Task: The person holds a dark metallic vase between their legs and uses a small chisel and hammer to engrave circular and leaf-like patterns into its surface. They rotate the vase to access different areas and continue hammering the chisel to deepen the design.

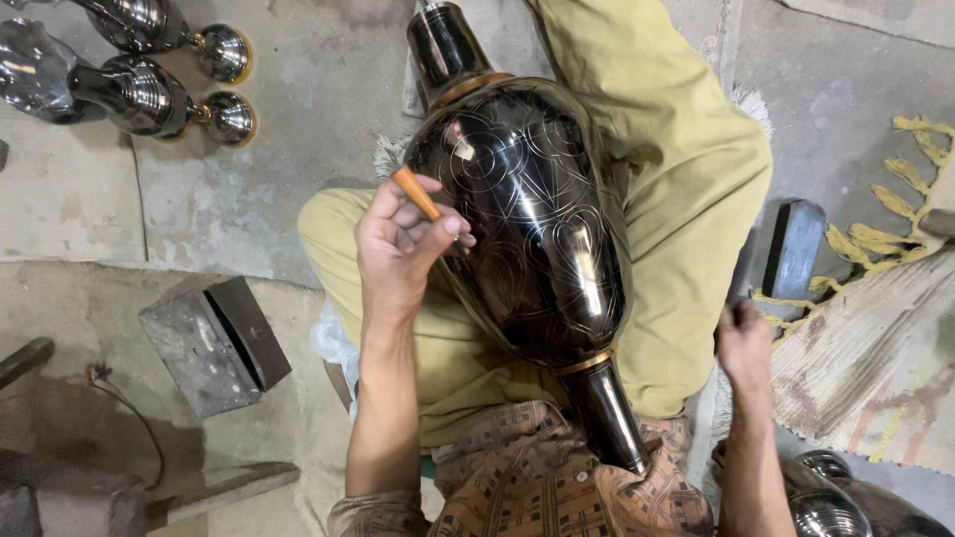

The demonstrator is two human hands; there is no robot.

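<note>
Big black engraved vase [537, 229] lay across lap, steadied for engraving. Left hand [403, 244] clamped on orange-handled tool [418, 192], tip at vase. Right hand [744, 343] off to side near floor w/ fingers curled; can't tell if holding anything.

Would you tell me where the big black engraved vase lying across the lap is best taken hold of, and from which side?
Probably at its narrow neck. The vase lies on its side across the lap, and its wide, glossy belly looks too broad for one hand. The slim end near the torso sits just inside the right hand, so come from the right; the left hand holds an orange-handled tool.
</note>
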